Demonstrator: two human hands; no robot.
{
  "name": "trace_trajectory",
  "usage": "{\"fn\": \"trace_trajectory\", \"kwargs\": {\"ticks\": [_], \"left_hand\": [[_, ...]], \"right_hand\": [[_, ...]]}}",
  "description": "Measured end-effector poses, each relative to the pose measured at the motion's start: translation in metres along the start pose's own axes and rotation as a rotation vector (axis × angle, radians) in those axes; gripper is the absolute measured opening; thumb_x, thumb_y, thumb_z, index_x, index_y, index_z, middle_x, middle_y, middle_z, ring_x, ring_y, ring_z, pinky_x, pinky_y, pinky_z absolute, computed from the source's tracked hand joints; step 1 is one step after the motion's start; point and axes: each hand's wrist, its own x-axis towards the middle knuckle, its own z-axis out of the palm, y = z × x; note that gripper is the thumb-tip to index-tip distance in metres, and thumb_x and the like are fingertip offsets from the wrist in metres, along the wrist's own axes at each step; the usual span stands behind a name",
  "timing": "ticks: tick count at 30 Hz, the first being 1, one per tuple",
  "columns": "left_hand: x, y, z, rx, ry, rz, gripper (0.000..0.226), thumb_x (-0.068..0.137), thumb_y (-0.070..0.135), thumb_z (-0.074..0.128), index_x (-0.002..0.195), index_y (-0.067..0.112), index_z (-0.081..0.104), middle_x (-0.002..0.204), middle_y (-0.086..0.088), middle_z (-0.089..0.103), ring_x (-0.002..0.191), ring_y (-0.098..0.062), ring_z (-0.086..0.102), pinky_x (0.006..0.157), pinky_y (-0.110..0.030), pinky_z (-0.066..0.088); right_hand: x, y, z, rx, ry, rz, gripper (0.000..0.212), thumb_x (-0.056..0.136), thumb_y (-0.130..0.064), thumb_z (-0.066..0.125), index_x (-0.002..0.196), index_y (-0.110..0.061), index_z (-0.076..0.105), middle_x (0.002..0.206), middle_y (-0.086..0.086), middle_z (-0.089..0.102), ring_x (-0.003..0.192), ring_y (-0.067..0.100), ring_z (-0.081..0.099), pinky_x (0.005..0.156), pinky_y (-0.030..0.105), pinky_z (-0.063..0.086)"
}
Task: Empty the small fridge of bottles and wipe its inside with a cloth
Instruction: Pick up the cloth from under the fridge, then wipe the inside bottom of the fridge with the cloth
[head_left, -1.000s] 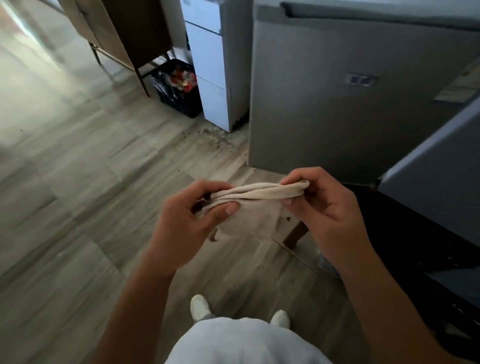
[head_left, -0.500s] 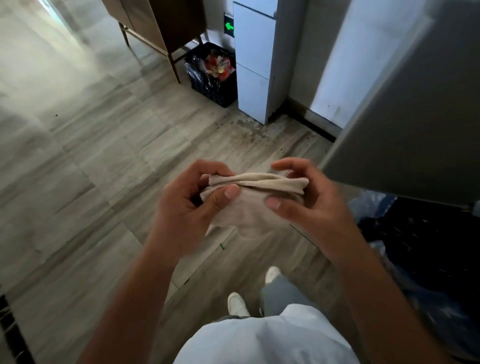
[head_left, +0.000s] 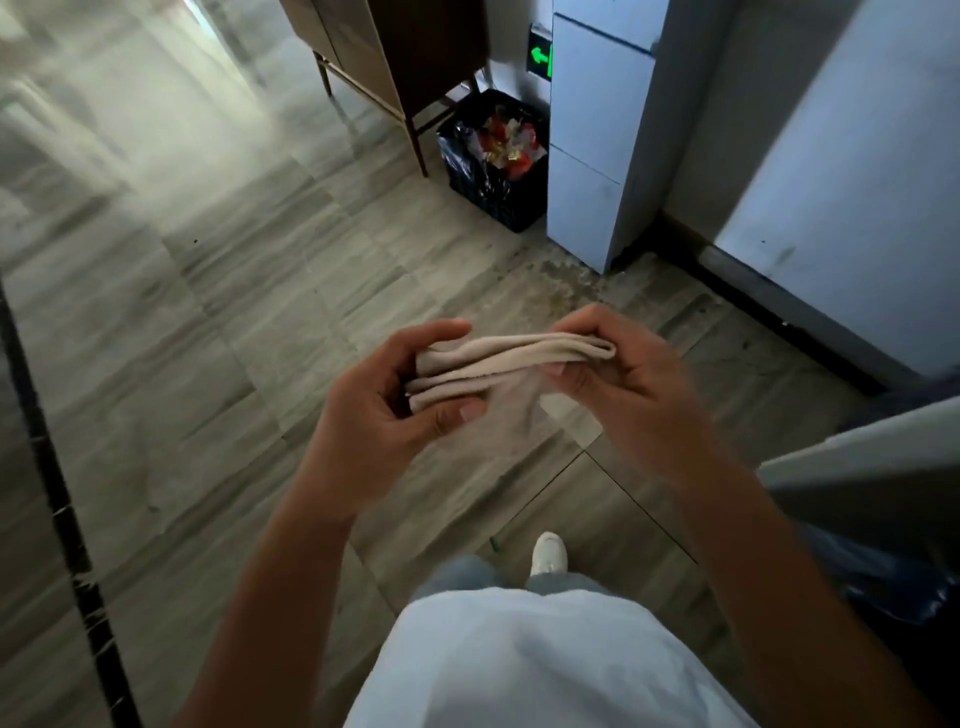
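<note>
Above the grey wood-grain plank floor (head_left: 218, 332), the left hand (head_left: 374, 415) grips one end of a folded beige cloth (head_left: 498, 358), thumb under and fingers curled over the layered edge. The right hand (head_left: 634, 379) pinches the other end, so the cloth spans between the two hands in front of the body. Further back, a black bin lined with a bag of colourful litter (head_left: 493, 161) stands just beside a tall white cabinet (head_left: 597, 135). At the right edge, a grey panel (head_left: 872, 467) shows; whether it belongs to the fridge is unclear.
</note>
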Motion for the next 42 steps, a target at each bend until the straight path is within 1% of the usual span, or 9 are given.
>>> {"fn": "trace_trajectory", "kwargs": {"ticks": [4, 8, 15, 21, 26, 30, 33, 37, 42], "left_hand": [[0.063, -0.009, 0.002, -0.008, 0.078, -0.003, 0.03, 0.074, 0.024, 0.083, 0.102, 0.028, 0.073, 0.089, 0.008, 0.075, 0.08, -0.006, 0.067, 0.071, -0.021, 0.053], [0.136, -0.018, 0.016, -0.064, 0.059, 0.033, 0.021, 0.078, 0.013, 0.081, 0.095, 0.011, 0.069, 0.075, 0.011, 0.07, 0.066, 0.001, 0.06, 0.058, -0.015, 0.049], [0.291, -0.028, 0.045, -0.192, -0.23, 0.102, 0.019, 0.076, 0.01, 0.069, 0.093, 0.012, 0.06, 0.068, 0.018, 0.066, 0.056, 0.005, 0.056, 0.052, -0.009, 0.044], [0.42, -0.011, 0.084, -0.197, -0.496, 0.136, 0.015, 0.082, 0.017, 0.069, 0.096, 0.015, 0.063, 0.072, 0.018, 0.067, 0.06, 0.006, 0.058, 0.055, -0.01, 0.046], [0.488, 0.01, 0.148, -0.195, -0.735, 0.179, 0.014, 0.083, 0.012, 0.069, 0.096, 0.015, 0.065, 0.076, 0.015, 0.069, 0.067, 0.003, 0.06, 0.06, -0.014, 0.047], [0.518, 0.027, 0.216, -0.186, -0.849, 0.217, 0.017, 0.082, 0.013, 0.071, 0.098, 0.016, 0.066, 0.079, 0.015, 0.073, 0.07, 0.003, 0.065, 0.062, -0.014, 0.05], [0.528, 0.037, 0.271, -0.221, -0.866, 0.201, 0.016, 0.081, 0.017, 0.072, 0.096, 0.021, 0.069, 0.078, 0.013, 0.074, 0.067, 0.0, 0.066, 0.058, -0.015, 0.052], [0.541, 0.056, 0.34, -0.247, -0.923, 0.226, 0.016, 0.083, 0.018, 0.071, 0.099, 0.019, 0.068, 0.08, 0.011, 0.074, 0.069, -0.001, 0.067, 0.059, -0.016, 0.051], [0.569, 0.072, 0.415, -0.265, -1.071, 0.233, 0.015, 0.085, 0.012, 0.068, 0.1, 0.014, 0.067, 0.085, 0.01, 0.074, 0.078, -0.004, 0.069, 0.065, -0.019, 0.054]], "right_hand": [[0.047, 0.012, -0.025, 0.003, 0.03, 0.01, 0.014, 0.097, -0.02, 0.061, 0.104, -0.031, 0.065, 0.088, -0.008, 0.068, 0.08, 0.004, 0.062, 0.07, 0.023, 0.051], [0.089, 0.029, -0.053, 0.028, 0.159, 0.062, 0.016, 0.095, -0.02, 0.061, 0.109, -0.019, 0.068, 0.093, -0.008, 0.072, 0.088, 0.005, 0.067, 0.078, 0.02, 0.051], [0.164, 0.058, -0.111, 0.019, 0.505, 0.124, 0.019, 0.094, -0.012, 0.061, 0.11, -0.012, 0.07, 0.099, -0.01, 0.075, 0.095, 0.002, 0.068, 0.085, 0.017, 0.049], [0.212, 0.057, -0.168, -0.099, 0.742, 0.16, 0.019, 0.093, -0.021, 0.059, 0.109, -0.028, 0.068, 0.098, -0.024, 0.072, 0.093, -0.007, 0.064, 0.082, 0.011, 0.046], [0.215, 0.067, -0.217, -0.08, 0.992, 0.149, 0.019, 0.092, -0.02, 0.058, 0.107, -0.025, 0.068, 0.096, -0.025, 0.073, 0.094, -0.008, 0.065, 0.084, 0.01, 0.047], [0.201, 0.08, -0.264, -0.067, 1.165, 0.142, 0.022, 0.093, -0.02, 0.059, 0.111, -0.011, 0.069, 0.099, -0.01, 0.074, 0.097, 0.003, 0.067, 0.087, 0.016, 0.049], [0.189, 0.088, -0.308, 0.03, 1.23, 0.121, 0.012, 0.097, -0.022, 0.061, 0.103, -0.022, 0.071, 0.095, -0.012, 0.072, 0.096, 0.003, 0.065, 0.088, 0.019, 0.05], [0.178, 0.092, -0.368, 0.112, 1.309, 0.026, 0.017, 0.094, -0.026, 0.059, 0.107, -0.022, 0.069, 0.107, -0.005, 0.07, 0.109, 0.016, 0.063, 0.099, 0.038, 0.05], [0.156, 0.094, -0.421, 0.088, 1.415, 0.077, 0.025, 0.09, -0.031, 0.063, 0.109, -0.014, 0.067, 0.101, -0.001, 0.068, 0.098, 0.016, 0.065, 0.084, 0.031, 0.053]]}}
